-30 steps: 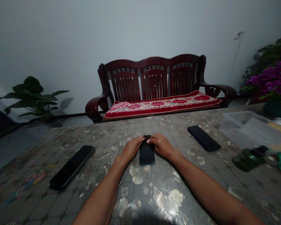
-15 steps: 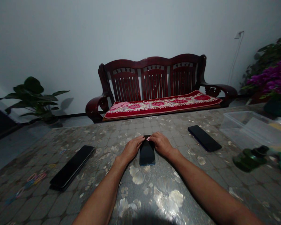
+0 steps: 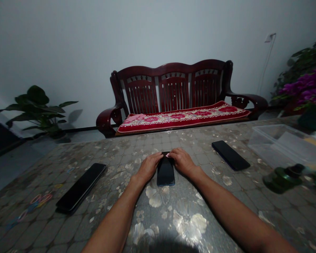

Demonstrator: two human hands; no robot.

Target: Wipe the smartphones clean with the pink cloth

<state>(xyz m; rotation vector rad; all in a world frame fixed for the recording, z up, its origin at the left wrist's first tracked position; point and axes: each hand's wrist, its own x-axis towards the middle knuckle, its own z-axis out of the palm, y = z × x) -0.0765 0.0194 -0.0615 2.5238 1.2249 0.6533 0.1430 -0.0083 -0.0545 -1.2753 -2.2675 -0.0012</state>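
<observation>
A black phone point(image 3: 165, 173) lies face up in the middle of the patterned table point(image 3: 179, 218). My left hand point(image 3: 149, 166) rests at its far left corner, fingers curled against the phone's edge. My right hand point(image 3: 182, 161) is at the far right corner, fingers closed on a small pink piece point(image 3: 168, 155) at the phone's top end. Both forearms reach in from the near edge.
A second black phone point(image 3: 81, 187) lies to the left, a third point(image 3: 230, 155) to the right. A clear plastic box point(image 3: 284, 144) and a dark green bottle on its side point(image 3: 280, 178) are at far right. Coloured rubber bands point(image 3: 39, 199) lie at left. A wooden bench point(image 3: 173, 102) stands beyond the table.
The fingertips of both hands have crept slightly toward the phone's far end; nothing else has moved.
</observation>
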